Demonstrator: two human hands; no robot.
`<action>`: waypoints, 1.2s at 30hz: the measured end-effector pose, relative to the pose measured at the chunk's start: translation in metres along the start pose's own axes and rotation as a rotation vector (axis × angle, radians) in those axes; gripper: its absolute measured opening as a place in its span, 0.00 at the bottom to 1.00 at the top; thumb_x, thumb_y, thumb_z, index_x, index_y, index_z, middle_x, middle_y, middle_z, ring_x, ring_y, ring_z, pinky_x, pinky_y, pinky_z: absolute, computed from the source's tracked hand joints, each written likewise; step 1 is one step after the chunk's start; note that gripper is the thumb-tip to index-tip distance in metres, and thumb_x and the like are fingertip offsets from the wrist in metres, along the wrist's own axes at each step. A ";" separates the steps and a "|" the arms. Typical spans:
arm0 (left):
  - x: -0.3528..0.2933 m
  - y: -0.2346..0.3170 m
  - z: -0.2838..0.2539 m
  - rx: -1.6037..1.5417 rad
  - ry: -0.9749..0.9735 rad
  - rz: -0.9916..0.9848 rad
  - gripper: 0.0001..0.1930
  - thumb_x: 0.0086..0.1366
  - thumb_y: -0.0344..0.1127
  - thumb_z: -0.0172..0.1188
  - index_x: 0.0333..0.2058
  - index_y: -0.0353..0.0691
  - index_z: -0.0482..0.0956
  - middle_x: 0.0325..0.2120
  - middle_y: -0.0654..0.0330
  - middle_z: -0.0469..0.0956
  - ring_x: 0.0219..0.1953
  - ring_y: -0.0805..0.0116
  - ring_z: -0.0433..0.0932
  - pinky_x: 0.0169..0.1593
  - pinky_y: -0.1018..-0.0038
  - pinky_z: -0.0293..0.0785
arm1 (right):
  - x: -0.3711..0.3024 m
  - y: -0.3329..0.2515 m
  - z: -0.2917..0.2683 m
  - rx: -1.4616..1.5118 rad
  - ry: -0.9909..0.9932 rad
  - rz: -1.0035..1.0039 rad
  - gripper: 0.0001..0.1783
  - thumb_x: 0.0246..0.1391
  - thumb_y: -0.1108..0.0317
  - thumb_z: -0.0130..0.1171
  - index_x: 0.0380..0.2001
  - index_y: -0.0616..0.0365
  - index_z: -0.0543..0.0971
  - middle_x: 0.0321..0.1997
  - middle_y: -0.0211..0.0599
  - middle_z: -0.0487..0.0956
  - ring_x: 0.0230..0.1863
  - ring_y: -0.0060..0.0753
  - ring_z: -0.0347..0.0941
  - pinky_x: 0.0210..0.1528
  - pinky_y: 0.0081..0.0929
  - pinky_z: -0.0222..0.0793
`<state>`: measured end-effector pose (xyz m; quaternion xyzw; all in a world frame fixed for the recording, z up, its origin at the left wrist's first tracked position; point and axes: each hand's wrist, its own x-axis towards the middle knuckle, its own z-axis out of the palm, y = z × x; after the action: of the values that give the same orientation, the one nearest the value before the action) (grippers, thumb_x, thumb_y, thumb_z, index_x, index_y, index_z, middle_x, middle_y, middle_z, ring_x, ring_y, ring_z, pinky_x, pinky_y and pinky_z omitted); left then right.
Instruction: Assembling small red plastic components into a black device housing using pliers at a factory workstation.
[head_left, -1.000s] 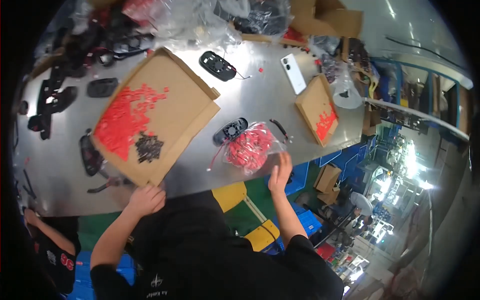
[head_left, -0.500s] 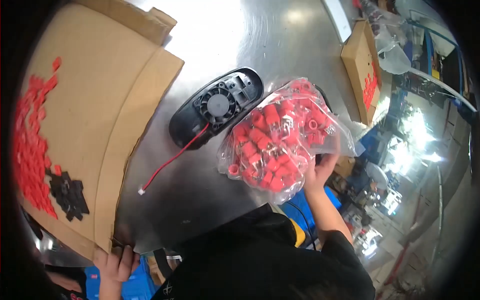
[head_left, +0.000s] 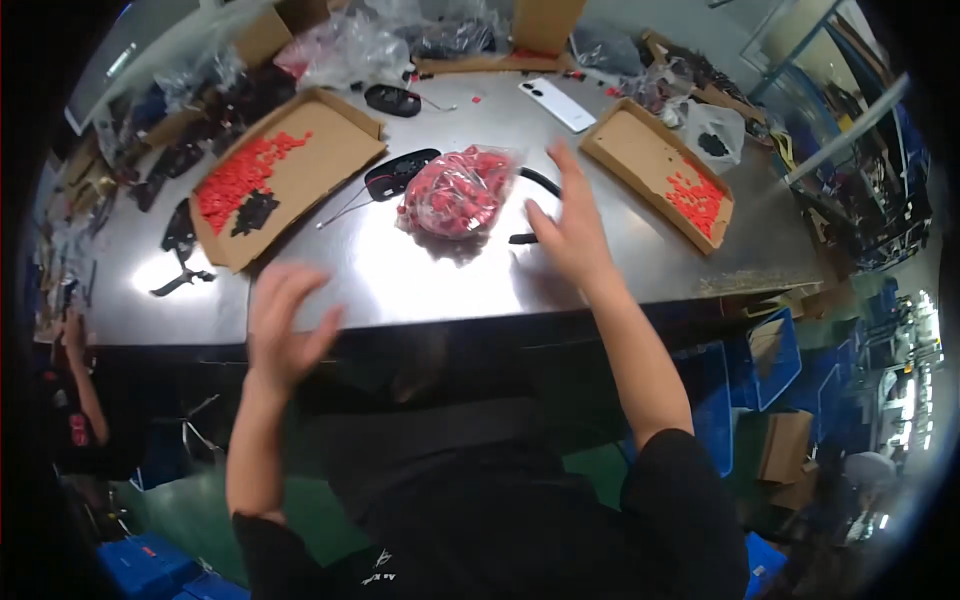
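A clear plastic bag of red cylindrical parts (head_left: pixel 458 195) sits in the middle of the metal table. My right hand (head_left: pixel 575 235) hovers to its right, fingers apart and empty. A black curved piece (head_left: pixel 540 181) shows partly between that hand and the bag. My left hand (head_left: pixel 287 318), somewhat blurred, is raised at the table's front edge, open and holding nothing. Nearest to it is a cardboard tray (head_left: pixel 330 130) with small red pieces (head_left: pixel 245 180) and a cluster of black pieces (head_left: pixel 255 212). Touching or close to the bag's left side lies a black oval housing (head_left: pixel 400 174) with a cable.
Another cardboard tray (head_left: pixel 625 150) with red pieces stands at right, beside a white phone (head_left: pixel 556 104). A second black housing (head_left: pixel 393 99) lies farther back. Plastic bags (head_left: pixel 350 50) crowd the far edge. Blue crates (head_left: pixel 775 355) stand below right; a co-worker's arm (head_left: pixel 85 385) shows at far left.
My view has swung up and back, showing more table. My right hand has come away from the bag's right side. My left hand has left the tray's near edge and opened.
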<state>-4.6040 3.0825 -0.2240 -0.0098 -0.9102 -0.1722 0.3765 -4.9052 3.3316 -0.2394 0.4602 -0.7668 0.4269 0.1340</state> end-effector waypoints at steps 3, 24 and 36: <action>0.086 0.062 0.072 0.005 0.063 0.049 0.33 0.53 0.40 0.73 0.58 0.39 0.75 0.54 0.47 0.75 0.56 0.46 0.74 0.60 0.55 0.69 | 0.039 0.035 -0.001 -0.067 -0.312 0.012 0.19 0.60 0.61 0.62 0.53 0.55 0.78 0.49 0.52 0.82 0.52 0.57 0.78 0.52 0.42 0.72; 0.061 0.024 0.094 -0.830 0.388 -0.591 0.13 0.75 0.39 0.58 0.46 0.34 0.81 0.41 0.66 0.81 0.41 0.78 0.77 0.46 0.78 0.72 | 0.012 0.014 -0.017 -0.427 -0.760 -0.022 0.76 0.33 0.23 0.71 0.79 0.36 0.41 0.77 0.73 0.47 0.79 0.70 0.43 0.77 0.55 0.45; 0.128 0.015 0.108 -1.034 0.306 -0.324 0.11 0.77 0.37 0.54 0.39 0.36 0.80 0.32 0.62 0.81 0.34 0.76 0.78 0.41 0.78 0.75 | 0.038 0.046 -0.007 -0.146 -0.001 0.070 0.28 0.63 0.54 0.60 0.59 0.61 0.75 0.40 0.42 0.76 0.32 0.39 0.74 0.40 0.34 0.73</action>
<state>-4.7673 3.1166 -0.2024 -0.0281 -0.6323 -0.6509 0.4192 -4.9649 3.3243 -0.2363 0.4224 -0.8116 0.3739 0.1518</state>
